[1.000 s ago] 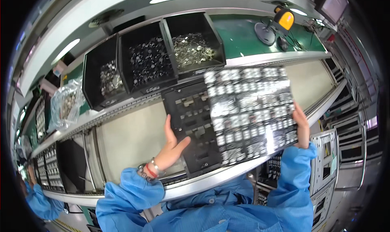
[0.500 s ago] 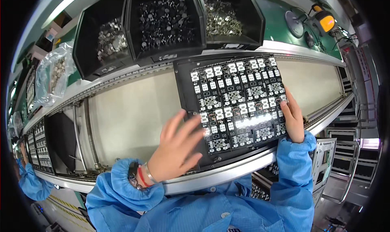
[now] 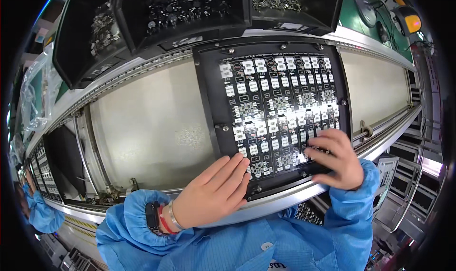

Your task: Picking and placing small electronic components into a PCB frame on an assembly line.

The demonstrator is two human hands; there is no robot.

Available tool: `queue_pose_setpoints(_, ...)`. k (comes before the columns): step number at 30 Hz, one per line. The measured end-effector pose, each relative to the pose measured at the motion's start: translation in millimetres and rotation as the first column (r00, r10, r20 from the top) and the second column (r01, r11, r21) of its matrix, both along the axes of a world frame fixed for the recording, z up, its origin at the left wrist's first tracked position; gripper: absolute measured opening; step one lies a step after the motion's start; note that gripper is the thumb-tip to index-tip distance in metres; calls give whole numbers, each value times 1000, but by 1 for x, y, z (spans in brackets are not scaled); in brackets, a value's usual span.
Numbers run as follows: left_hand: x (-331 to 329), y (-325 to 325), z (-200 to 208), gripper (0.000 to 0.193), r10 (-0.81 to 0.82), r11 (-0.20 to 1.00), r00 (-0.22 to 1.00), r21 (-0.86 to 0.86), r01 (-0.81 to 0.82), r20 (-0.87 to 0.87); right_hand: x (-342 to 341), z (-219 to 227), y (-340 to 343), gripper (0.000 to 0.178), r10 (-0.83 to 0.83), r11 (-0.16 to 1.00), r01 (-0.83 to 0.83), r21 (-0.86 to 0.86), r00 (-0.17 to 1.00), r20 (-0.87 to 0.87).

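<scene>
A black circuit board panel (image 3: 285, 105) with rows of white pads lies in a black carrier tray (image 3: 210, 90) that has small screw posts around its rim. My left hand (image 3: 213, 190) rests at the panel's near left corner, its fingers stretched out side by side and nothing seen in them. Over the near right part of the panel is my right hand (image 3: 338, 161). Its fingers are apart and slightly bent, and they hold nothing; whether the fingertips touch the boards I cannot tell.
The tray sits on a conveyor with metal rails (image 3: 137, 79). Beyond it stand black bins of small metal parts: a left bin (image 3: 90, 57), a middle bin (image 3: 185, 22) and a right bin (image 3: 304, 7). A clear plastic bag (image 3: 38, 90) lies far left. Another person's blue sleeve (image 3: 45, 214) shows at left.
The panel was tilted with my right hand on its right edge; now it lies squarer in the tray. My right hand has let go of that edge and moved nearer. My left hand has lowered.
</scene>
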State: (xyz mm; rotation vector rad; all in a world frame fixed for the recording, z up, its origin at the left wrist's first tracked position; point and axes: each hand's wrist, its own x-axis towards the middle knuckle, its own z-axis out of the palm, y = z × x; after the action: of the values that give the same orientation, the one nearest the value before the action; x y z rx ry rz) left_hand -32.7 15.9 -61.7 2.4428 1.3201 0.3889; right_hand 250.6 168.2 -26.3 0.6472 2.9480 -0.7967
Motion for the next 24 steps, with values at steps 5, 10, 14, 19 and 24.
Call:
queue_pose_setpoints(5,1,3,4,45,-13,1000,1000,6,13,-26,5,-9,-9,51,28,999,-29,25,999,37)
queue_pose_setpoints(10,4,7,7,44,10,1000,999,12,-10,-52,4,-11,-11,46,10,996,-11,87,1000,3)
queue_pose_setpoints(14,5,8,8,42,41,999,998,14,-40,-49,1,-8,-6,42,93,968,-101,231,995,44)
queue_pose_setpoints(19,12,9,5,38,60,991,991,124,-45,-123,2,-26,2,32,184,919,-118,377,972,-144)
queue_pose_setpoints(24,18,12,5,32,89,988,991,136,-74,-105,5,-28,3,36,177,923,-87,374,961,-212)
